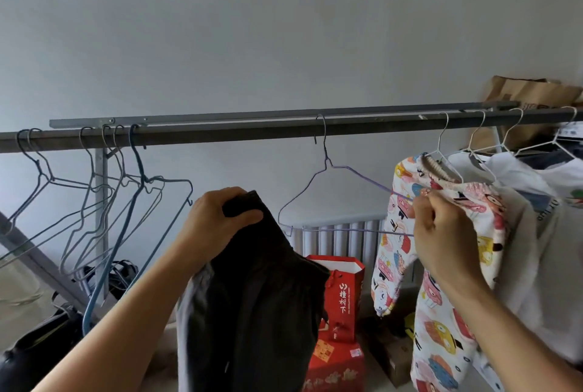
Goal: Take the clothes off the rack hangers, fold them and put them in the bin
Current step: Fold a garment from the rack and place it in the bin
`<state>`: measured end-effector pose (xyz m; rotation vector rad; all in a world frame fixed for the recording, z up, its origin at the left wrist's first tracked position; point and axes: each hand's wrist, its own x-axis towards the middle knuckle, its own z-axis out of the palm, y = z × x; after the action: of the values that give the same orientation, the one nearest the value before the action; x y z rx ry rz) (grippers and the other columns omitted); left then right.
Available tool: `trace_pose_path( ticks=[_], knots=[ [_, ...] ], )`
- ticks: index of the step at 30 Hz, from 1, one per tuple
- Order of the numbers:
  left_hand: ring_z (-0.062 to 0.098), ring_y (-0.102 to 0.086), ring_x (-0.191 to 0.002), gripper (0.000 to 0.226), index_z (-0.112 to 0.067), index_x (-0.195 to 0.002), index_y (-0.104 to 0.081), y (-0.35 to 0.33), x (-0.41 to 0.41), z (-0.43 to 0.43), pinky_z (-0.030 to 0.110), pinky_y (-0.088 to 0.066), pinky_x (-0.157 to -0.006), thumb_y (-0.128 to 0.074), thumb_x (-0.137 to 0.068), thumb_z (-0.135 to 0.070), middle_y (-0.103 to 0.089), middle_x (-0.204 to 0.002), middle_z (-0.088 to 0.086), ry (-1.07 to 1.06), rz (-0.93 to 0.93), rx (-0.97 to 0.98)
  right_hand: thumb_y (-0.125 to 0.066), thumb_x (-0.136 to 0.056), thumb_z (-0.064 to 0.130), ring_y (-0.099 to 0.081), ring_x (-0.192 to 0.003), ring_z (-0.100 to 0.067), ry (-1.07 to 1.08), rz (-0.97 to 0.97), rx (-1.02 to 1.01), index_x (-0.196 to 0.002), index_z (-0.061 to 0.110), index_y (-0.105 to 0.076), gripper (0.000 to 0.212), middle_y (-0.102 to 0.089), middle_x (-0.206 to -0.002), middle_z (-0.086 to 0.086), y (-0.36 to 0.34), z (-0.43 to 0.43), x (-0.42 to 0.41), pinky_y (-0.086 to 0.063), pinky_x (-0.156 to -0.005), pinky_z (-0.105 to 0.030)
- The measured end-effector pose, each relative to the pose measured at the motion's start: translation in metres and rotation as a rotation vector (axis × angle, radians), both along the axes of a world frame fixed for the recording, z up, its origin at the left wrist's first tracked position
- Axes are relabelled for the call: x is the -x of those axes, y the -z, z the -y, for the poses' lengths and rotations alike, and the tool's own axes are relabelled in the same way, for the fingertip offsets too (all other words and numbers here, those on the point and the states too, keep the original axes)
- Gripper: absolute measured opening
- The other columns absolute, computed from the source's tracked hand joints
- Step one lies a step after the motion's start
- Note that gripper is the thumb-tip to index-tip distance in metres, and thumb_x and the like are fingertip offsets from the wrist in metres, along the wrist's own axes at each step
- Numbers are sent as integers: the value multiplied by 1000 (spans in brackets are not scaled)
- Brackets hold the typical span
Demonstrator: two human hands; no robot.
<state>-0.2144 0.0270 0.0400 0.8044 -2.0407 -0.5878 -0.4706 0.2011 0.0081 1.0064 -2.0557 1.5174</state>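
Note:
My left hand (217,218) grips the top of a black garment (252,303) that hangs below the rack bar (239,132), off its hanger. A bare purple wire hanger (328,167) hangs from the bar at the middle, and my right hand (441,233) pinches its right end. Just behind that hand a white patterned child's garment (441,328) hangs on a white hanger (441,151). More white clothes (536,202) hang further right. The bin is not in view.
Several bare wire hangers (94,199) hang at the left of the bar. Red gift bags and a box (340,322) stand on the floor below, with dark bags (41,344) at lower left. A brown paper bag (523,98) sits at upper right.

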Motion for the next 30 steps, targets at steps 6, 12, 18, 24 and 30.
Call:
trace_pose_path(
  ticks=[6,12,18,24,30],
  knots=[
    [14,-59,-62,15,-12,-76,-65,-6,1,-8,33,-49,-65,-79,-79,-16,-61,-65,4,171,-178,-180,-50,-95,30,-56,-72,-27,-48,120,-95,-74,14,-63,29,-62,-84,-9,35,3,-6,-43,-60,-39],
    [13,-62,-66,11,-13,-74,-67,-5,-6,-13,27,-52,-65,-76,-80,-11,-64,-69,2,288,-253,-257,-49,-91,42,-47,-110,-25,-64,-77,73,-112,12,-54,37,-46,-120,-6,32,5,-34,-38,-85,-32],
    [18,-64,-74,21,-6,-82,-68,-5,-10,-20,34,-52,-75,-76,-72,-23,-67,-77,7,365,-272,-309,-69,-68,68,-45,-105,6,-659,-172,-440,-132,36,-50,74,-55,-115,26,11,24,-84,-31,-104,-25],
    [22,-67,-80,21,-6,-86,-70,-5,-28,-18,39,-54,-83,-76,-75,-22,-69,-84,12,342,-215,-324,-67,-90,27,-69,-94,-10,-840,95,-558,-104,18,-72,18,-75,-99,3,5,35,-79,-52,-95,-39],
    [22,-72,-83,16,-6,-94,-69,-4,-44,-18,26,-57,-72,-72,-80,-15,-74,-86,10,377,-175,-409,-61,-95,25,-66,-105,-4,-922,106,-693,-118,23,-67,23,-71,-112,10,-19,36,-74,-48,-100,-33]
  ],
)
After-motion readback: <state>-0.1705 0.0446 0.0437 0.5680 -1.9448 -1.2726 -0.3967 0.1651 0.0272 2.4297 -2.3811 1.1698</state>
